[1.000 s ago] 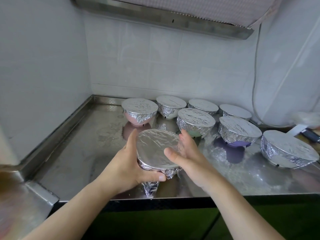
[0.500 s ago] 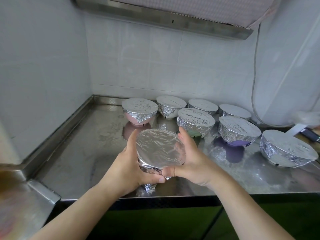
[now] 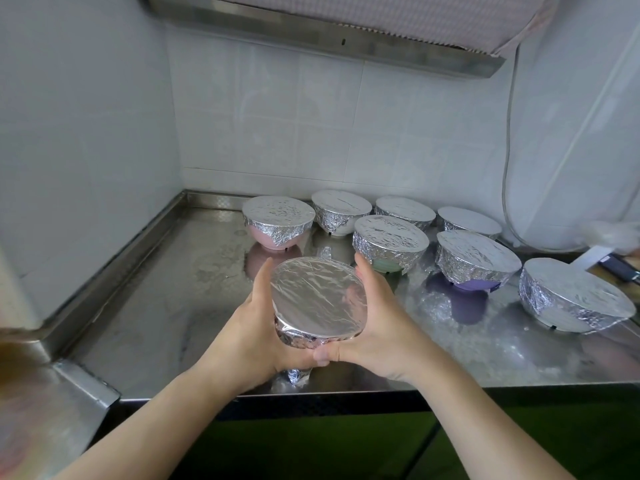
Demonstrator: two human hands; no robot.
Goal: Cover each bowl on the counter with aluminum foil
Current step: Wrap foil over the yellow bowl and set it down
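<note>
A foil-covered bowl (image 3: 318,303) is held just above the steel counter (image 3: 166,306) near its front edge, tilted toward me. My left hand (image 3: 252,334) grips its left side and my right hand (image 3: 377,327) grips its right side, thumbs meeting under the near rim. A loose tail of foil (image 3: 298,375) hangs below the bowl. Behind stand several other foil-covered bowls: a pink one (image 3: 278,220), a green one (image 3: 389,242), a purple one (image 3: 476,259) and a large white one (image 3: 575,296).
Tiled walls close the counter at the left and back. A range hood (image 3: 329,36) hangs overhead. A grey cable (image 3: 507,168) runs down the right wall. A dark object (image 3: 620,268) lies at the far right. The counter's front edge drops to green cabinet fronts.
My right hand has closed from beside the bowl onto its right side, thumb now meeting the left thumb. The bowl sits slightly higher and more tilted toward me.
</note>
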